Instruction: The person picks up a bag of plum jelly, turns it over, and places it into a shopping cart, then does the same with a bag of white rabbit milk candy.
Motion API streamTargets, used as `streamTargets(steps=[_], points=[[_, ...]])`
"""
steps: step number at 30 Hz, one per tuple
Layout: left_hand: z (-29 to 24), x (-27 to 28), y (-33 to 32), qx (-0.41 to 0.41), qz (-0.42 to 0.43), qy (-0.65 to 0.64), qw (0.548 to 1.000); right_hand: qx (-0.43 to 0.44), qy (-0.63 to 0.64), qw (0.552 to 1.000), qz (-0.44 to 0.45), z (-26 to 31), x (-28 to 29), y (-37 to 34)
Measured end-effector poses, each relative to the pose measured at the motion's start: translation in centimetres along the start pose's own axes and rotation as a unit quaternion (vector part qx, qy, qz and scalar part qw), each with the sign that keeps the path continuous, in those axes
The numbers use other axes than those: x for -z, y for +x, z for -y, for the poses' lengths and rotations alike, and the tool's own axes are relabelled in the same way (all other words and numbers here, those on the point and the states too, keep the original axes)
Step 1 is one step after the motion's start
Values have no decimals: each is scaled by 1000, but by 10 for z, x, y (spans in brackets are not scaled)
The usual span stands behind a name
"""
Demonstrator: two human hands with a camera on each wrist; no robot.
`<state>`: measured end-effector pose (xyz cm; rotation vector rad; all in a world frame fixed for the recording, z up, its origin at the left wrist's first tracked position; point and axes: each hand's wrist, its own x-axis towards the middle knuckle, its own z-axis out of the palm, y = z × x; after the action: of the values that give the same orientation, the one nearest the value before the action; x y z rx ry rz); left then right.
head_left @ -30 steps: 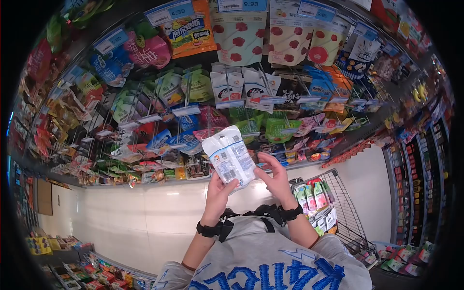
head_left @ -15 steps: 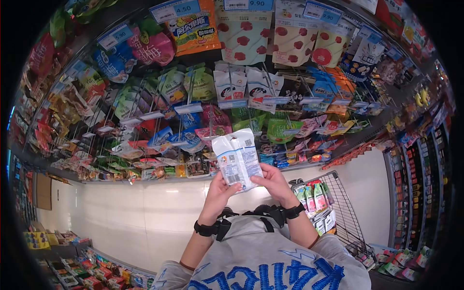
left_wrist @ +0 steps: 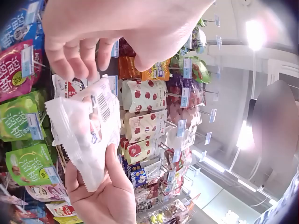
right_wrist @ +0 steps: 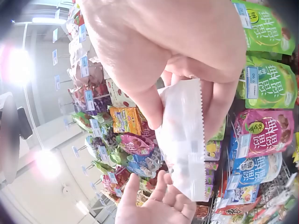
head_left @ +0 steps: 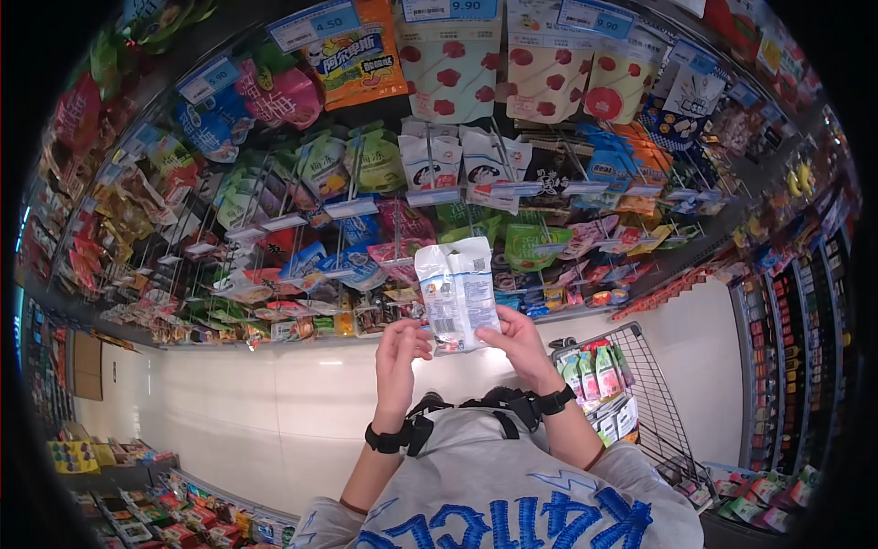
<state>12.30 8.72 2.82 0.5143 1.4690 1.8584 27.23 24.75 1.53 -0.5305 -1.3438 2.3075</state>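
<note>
A white snack bag (head_left: pixel 460 297) with a blue stripe, a barcode and small print is held up in front of the person's chest. My right hand (head_left: pixel 521 348) pinches its lower right corner, thumb on the printed face. Just left of the bag is my left hand (head_left: pixel 400 360), its fingers loosely bent and nothing in them. In the left wrist view, a gap shows between the left fingers (left_wrist: pixel 88 58) and the bag's barcode side (left_wrist: pixel 100 109). The right wrist view shows the bag's crimped edge (right_wrist: pixel 202 135) between the right thumb and fingers.
Ahead, a shelf rack carries hanging snack bags, including green pouches (head_left: pixel 377 157) and white bags (head_left: pixel 494 165), with price tags (head_left: pixel 455 9) above. A wire shopping cart (head_left: pixel 651 384) holding several packages (head_left: pixel 594 373) stands at the right. Low shelves (head_left: pixel 197 522) with goods lie behind at left.
Both hands held the bag half a second ago; the left hand has let go and moved slightly left. The bag has shifted a little right and turned more upright, staying in the right hand.
</note>
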Motion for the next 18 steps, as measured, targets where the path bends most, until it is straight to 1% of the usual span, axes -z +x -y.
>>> streamTargets(steps=[1, 3, 7, 9, 10, 11, 13, 14, 16, 17, 18], points=[[-5, -6, -2, 0, -1, 1, 1000, -1, 1, 1000, 1, 1, 0, 0], [-11, -21, -5, 7, 53, 32, 998, -2, -10, 1000, 11, 3, -2, -1], [-4, -21, -3, 35, 45, 10, 998, 4, -20, 999, 27, 0, -10, -4], [-3, -22, -2, 48, 32, 1, 998, 21, -47, 998, 34, 0, -16, -6], [-3, -23, -2, 62, 18, -8, 998, 41, -103, 993, 47, -2, -13, -5], [-2, -23, -2, 61, 18, -7, 998, 42, -102, 993, 47, -1, -14, -5], [4, -24, -2, 66, 31, -41, 996, 26, -103, 989, 105, 3, -22, -7], [8, -23, -1, 67, 31, -40, 996, 30, -145, 982, 121, -5, -23, -7], [14, -23, 3, 36, 68, 29, 997, 41, -167, 979, 112, -8, -25, -8], [15, -23, 5, 36, 69, 30, 997, 51, -191, 975, 106, -9, -25, -7], [14, -23, 6, 42, 54, 3, 998, 51, -190, 975, 107, -10, -24, -6]])
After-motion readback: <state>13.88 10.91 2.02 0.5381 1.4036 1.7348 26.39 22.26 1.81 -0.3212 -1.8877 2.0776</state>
